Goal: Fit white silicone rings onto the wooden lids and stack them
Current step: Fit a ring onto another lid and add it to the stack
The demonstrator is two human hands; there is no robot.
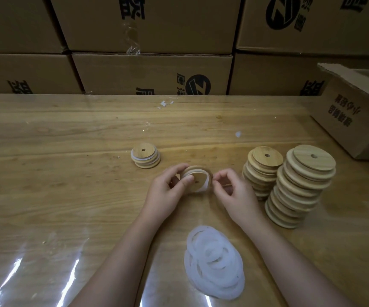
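Grip, left hand (168, 187): fingers curled round wooden lid (195, 185), held tilted over worktop (68, 173). Grip, right hand (230, 189): fingertips pinch white silicone ring (207, 181) at lid's right edge. Both forearms reach forward, converging. Beyond: ringed stack (146, 155). Right: bare stacks (301, 187). Nearer: loose rings (215, 262).

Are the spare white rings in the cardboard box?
No, the pile of white rings lies on the table close to the person, well apart from the open box.
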